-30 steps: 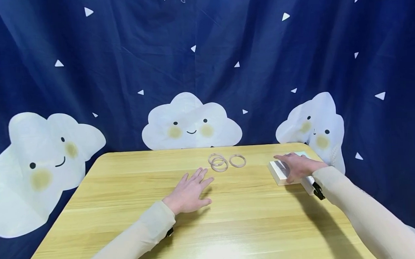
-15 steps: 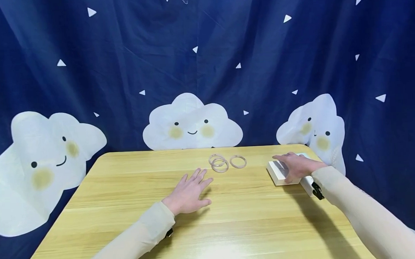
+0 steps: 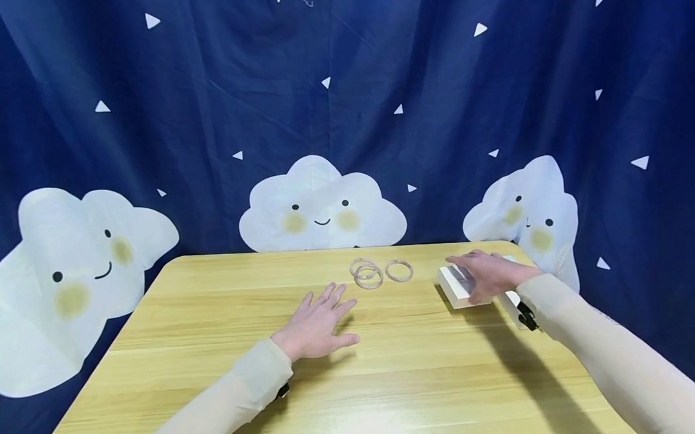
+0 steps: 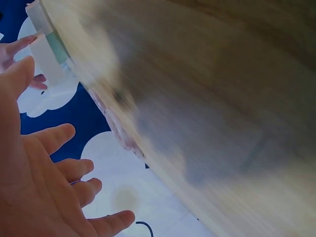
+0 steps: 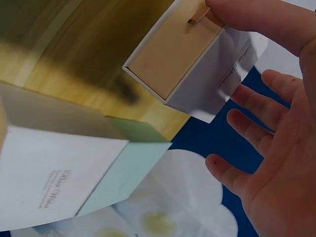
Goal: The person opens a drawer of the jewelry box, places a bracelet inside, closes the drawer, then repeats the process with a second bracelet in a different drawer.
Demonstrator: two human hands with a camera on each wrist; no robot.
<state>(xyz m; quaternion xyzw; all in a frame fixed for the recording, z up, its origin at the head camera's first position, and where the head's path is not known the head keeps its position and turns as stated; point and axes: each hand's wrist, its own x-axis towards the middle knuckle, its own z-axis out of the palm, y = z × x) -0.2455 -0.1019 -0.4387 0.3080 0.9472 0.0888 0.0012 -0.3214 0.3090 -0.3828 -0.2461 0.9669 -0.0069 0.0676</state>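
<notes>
Your right hand point(image 3: 492, 274) grips the white box point(image 3: 457, 286), which sits to the right of the single ring point(image 3: 398, 280) and a little nearer to you than it. Your thumb presses the tan panel point(image 5: 170, 54) at the end of that box, by its small tab point(image 5: 198, 15); the lower fingers fan out clear of the sides. You can't tell from these views whether the underside touches the counter point(image 3: 212, 326).

Farther right of the single ring, past the held box and partly covered by your right wrist, is a second box point(image 5: 64, 168), white with a mint-green section point(image 5: 123, 173) and small printed lettering on one face.

Your left hand point(image 3: 314, 322) holds nothing: its fingers are spread, palm down, on your side of the single ring and to the left of it. Two overlapping rings point(image 3: 369, 287) lie flat just left of the single ring, and all of them are thin and pale pinkish. Your pale sleeves point(image 3: 261, 369) come in from either side of that ring, and behind it hangs a dark blue curtain point(image 3: 316, 37) printed with white triangles and smiling clouds point(image 3: 320, 202).
</notes>
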